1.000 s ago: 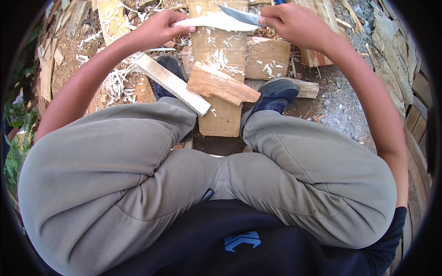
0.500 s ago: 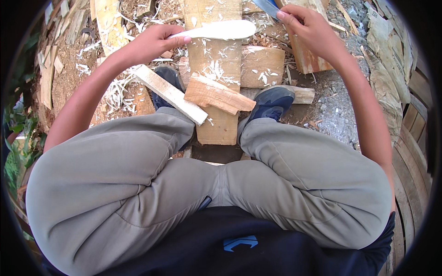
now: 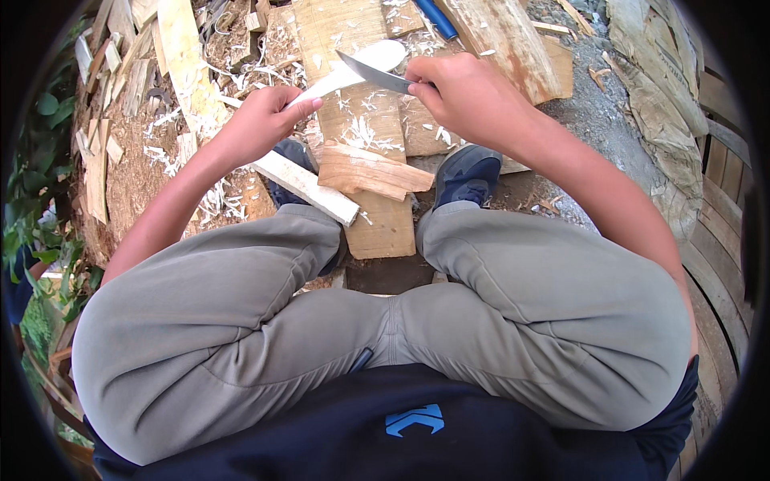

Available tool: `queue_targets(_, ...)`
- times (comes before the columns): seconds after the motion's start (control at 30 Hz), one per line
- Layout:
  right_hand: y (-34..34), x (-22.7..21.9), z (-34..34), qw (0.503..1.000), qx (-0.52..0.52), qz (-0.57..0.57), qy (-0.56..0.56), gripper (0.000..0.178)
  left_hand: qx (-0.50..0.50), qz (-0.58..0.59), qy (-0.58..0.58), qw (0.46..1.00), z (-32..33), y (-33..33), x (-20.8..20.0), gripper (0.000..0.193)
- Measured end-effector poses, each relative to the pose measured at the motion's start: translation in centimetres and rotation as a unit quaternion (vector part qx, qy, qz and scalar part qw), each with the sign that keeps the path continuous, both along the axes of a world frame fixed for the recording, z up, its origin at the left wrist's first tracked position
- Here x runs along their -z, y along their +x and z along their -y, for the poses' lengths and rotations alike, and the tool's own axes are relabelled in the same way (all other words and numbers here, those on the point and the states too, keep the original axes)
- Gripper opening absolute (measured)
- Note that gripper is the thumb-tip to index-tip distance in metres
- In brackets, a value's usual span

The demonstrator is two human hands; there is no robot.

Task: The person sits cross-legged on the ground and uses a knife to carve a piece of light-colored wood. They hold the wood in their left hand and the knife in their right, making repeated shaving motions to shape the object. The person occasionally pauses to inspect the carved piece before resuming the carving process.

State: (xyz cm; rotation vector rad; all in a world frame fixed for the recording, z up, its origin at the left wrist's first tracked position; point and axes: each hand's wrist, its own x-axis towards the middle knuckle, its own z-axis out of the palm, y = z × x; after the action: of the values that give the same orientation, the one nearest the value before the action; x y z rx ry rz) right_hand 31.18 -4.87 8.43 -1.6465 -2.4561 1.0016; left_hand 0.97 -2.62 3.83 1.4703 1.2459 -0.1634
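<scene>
My left hand [image 3: 269, 120] is closed round the handle of a pale carved wooden spoon [image 3: 380, 54]. The spoon's broad end points away to the right, above an upright-grained plank [image 3: 341, 28] between my feet. My right hand [image 3: 461, 92] grips a knife [image 3: 383, 78] with a dark, pointed blade. Its blade lies across the spoon near where the handle widens, with the tip toward the left. My fingers hide the knife's handle. Whether the edge touches the wood I cannot tell.
White shavings [image 3: 365, 132] litter the plank and ground. A split wood piece [image 3: 373, 170] and a pale stick [image 3: 309, 188] lie across the plank's near end. Beyond my right hand are a blue rod-shaped thing [image 3: 435, 18] and a thick timber block [image 3: 501, 48]. Crumpled sheeting [image 3: 662, 120] lies far right.
My right hand has come left and nearer from beside a blue thing at the top edge, and the knife is now over the spoon. My left hand has lowered slightly, tilting the spoon.
</scene>
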Motion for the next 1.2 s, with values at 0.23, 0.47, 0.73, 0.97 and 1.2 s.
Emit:
queue_targets(0.23,3.1,0.3,0.1,0.991,0.084,0.053,0.088,0.018,-0.018,-0.039,-0.013,0.999,0.5,1.1,-2.7,0.051)
queue_targets(0.47,1.2,0.8,0.8,0.994,0.052,0.071,0.069,0.018,0.005,-0.046,0.054,0.997,0.8,1.8,-3.0,0.053)
queue_targets(0.73,1.3,0.1,1.7,0.987,0.019,-0.014,0.159,0.017,-0.02,-0.028,-0.005,0.999,0.6,2.0,-3.2,0.052)
queue_targets(0.97,2.5,1.3,1.7,0.977,0.033,0.1,0.188,0.01,-0.007,-0.031,0.013,0.999,0.2,2.4,-2.9,0.052)
queue_targets(1.2,2.4,2.9,2.9,0.965,0.009,0.087,0.247,0.018,-0.013,-0.021,-0.01,1.0,0.1,3.0,-3.6,0.05)
